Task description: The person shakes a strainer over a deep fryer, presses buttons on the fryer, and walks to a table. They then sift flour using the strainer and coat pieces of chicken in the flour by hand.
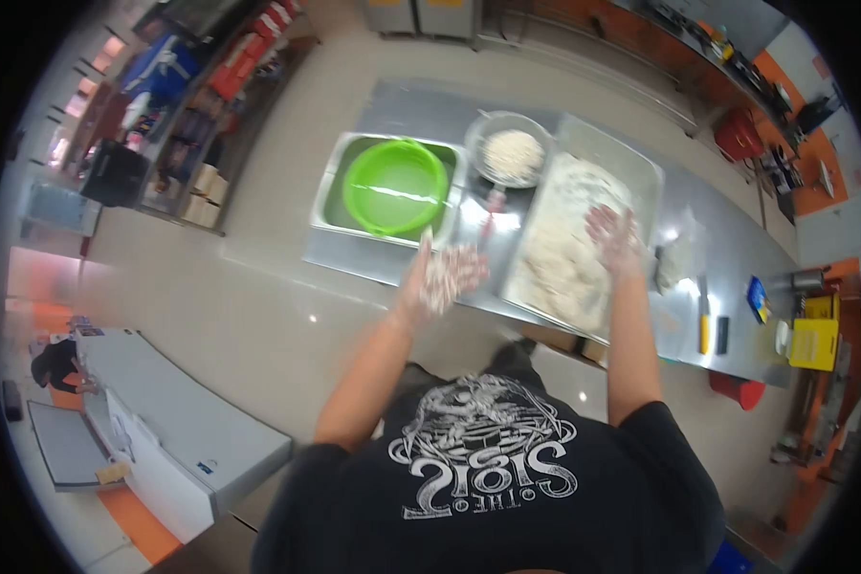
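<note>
My left hand (pixel 447 277) is palm up in front of the table's near edge, fingers apart, with white floury bits stuck to the palm. Above the tray's right side is my right hand (pixel 616 241), fingers spread and dusted white, with nothing seen in its grasp. The large rectangular tray (pixel 647 172) holds white flour (pixel 569 253), heaped and lumpy toward its near end. Left of the tray, a round strainer (pixel 476 158) with a reddish handle (pixel 493 212) contains pale crumbs (pixel 514 154). A green plastic basin (pixel 395 187) sits in a rectangular metal pan (pixel 330 196).
On the steel table (pixel 684 182), right of the tray, lie a clear plastic bag (pixel 674 263), a yellow-handled tool (pixel 705 330) and a dark object (pixel 722 335). A yellow container (pixel 815 340) stands at the right end. Another person (pixel 57 366) is by a chest freezer (pixel 177 411).
</note>
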{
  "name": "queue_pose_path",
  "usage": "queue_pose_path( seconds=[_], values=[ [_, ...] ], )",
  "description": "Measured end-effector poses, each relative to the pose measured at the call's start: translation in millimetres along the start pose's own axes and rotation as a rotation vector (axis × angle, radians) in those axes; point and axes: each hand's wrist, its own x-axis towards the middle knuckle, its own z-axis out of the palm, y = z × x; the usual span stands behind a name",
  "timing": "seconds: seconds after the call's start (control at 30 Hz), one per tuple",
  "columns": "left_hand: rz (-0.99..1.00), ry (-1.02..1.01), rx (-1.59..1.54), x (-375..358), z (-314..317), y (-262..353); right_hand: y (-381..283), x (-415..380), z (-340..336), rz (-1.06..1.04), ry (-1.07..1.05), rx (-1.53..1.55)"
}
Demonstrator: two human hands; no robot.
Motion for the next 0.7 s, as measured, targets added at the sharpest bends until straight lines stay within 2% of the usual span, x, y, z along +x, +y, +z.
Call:
queue_pose_path(
  seconds=[0.1, 0.2, 0.3, 0.33, 0.47, 0.63, 0.7],
  values=[
    [0.089, 0.011, -0.029, -115.6, -93.9, 50.1, 40.3, -34.6, 85.7, -0.178, 0.046, 0.017],
    [0.151, 0.314, -0.023, -230.8, -182.4, 88.3, 86.2, -73.7, 204.7, -0.18, -0.037, 0.161],
    [0.202, 0.527, -0.03, -300.2, -287.6, 124.5, 141.2, -83.3, 317.3, -0.135, -0.177, -0.001],
    [0.208, 0.592, -0.011, -317.0, -314.2, 142.0, 161.1, -95.1, 364.4, -0.12, -0.149, 0.022],
    [0.154, 0.713, 0.147, -329.1, -388.1, 231.6, 231.2, -110.4, 489.4, -0.053, -0.21, -0.136],
    [0.076, 0.778, 0.263, -276.6, -490.0, 339.6, 335.7, -88.8, 588.1, 0.152, -0.231, -0.176],
    [0.0, 0.807, 0.53, -275.7, -541.1, 367.1, 381.1, -54.5, 618.4, 0.221, -0.239, -0.165]
  ],
)
